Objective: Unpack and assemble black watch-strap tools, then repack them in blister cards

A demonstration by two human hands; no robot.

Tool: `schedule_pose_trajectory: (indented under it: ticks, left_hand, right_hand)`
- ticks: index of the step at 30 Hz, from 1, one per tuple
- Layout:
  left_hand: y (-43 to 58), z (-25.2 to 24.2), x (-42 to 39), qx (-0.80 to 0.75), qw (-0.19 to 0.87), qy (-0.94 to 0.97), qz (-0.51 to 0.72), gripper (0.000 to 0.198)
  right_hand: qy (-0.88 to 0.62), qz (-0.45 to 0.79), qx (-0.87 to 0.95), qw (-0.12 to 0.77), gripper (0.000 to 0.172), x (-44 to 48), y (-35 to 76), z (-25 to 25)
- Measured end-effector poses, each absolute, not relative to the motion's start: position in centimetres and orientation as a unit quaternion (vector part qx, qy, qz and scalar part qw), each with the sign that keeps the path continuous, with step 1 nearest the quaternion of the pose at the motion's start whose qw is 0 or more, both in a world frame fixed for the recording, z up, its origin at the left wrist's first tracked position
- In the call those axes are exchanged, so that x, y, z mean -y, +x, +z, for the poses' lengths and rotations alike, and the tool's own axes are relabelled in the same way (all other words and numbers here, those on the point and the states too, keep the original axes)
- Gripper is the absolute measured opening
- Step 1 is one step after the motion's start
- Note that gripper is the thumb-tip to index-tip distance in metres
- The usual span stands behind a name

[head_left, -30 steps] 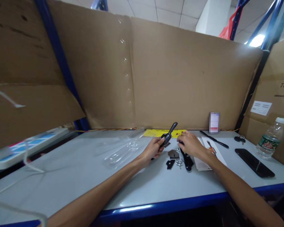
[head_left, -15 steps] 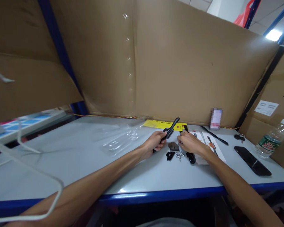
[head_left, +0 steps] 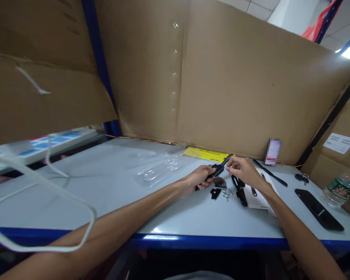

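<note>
My left hand [head_left: 200,178] is closed around the near handle of a black spokeshave body [head_left: 218,169], whose far handle points up and to the right. Close to that far handle is my right hand [head_left: 242,170], thumb and fingers pinched together; what they hold, if anything, is too small to make out. Beneath the spokeshave lie a grey metal blade [head_left: 220,182], a small black plate [head_left: 215,193] and several silver screws [head_left: 226,194]. To their right rests another black tool [head_left: 239,190], partly under my right hand, beside printed leaflets [head_left: 257,199].
Clear plastic packaging [head_left: 157,170] and a yellow card [head_left: 205,154] lie toward the back. On the right are a thin black bar [head_left: 270,173], keys [head_left: 302,178], a black phone [head_left: 319,210] and a water bottle [head_left: 340,189]. A white cable [head_left: 90,221] loops across the left foreground.
My right hand has come up from the parts on the table to beside the spokeshave's far handle. The left hand keeps its grip. The camera view has shifted slightly left.
</note>
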State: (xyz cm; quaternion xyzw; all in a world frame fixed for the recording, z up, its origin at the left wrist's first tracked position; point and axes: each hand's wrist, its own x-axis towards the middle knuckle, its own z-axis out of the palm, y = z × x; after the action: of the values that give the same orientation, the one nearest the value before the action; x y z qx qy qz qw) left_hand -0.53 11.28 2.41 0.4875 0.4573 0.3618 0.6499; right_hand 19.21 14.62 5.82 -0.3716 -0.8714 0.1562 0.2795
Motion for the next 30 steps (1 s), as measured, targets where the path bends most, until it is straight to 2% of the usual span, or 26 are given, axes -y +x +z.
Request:
schedule_pose_trajectory:
  ticks: [3,11,19,25,30]
  left_hand:
    - [-0.4,2.2,-11.0,-0.439,0.658,0.522,0.320,0.023]
    - [-0.1,1.7,-10.6,-0.444,0.639,0.561,0.280,0.031]
    - [-0.1,1.5,-10.7,-0.424,0.648,0.571,0.273,0.033]
    - [0.0,1.9,-10.3,-0.439,0.640,0.566,0.275,0.034]
    - [0.2,2.3,-10.0,-0.461,0.623,0.573,0.267,0.030]
  right_hand:
    - [-0.345,0.189,0.868,0.303,0.006,-14.4,18.9,5.8]
    - [-0.355,0.226,0.872,0.251,0.013,-14.0,18.2,5.6]
    - [-0.330,0.151,0.904,0.225,0.022,-13.5,18.2,5.8]
    - [-0.305,0.080,0.933,0.174,0.032,-13.1,17.9,5.3]
    - [-0.314,0.014,0.939,0.140,0.034,-12.0,17.3,5.5]
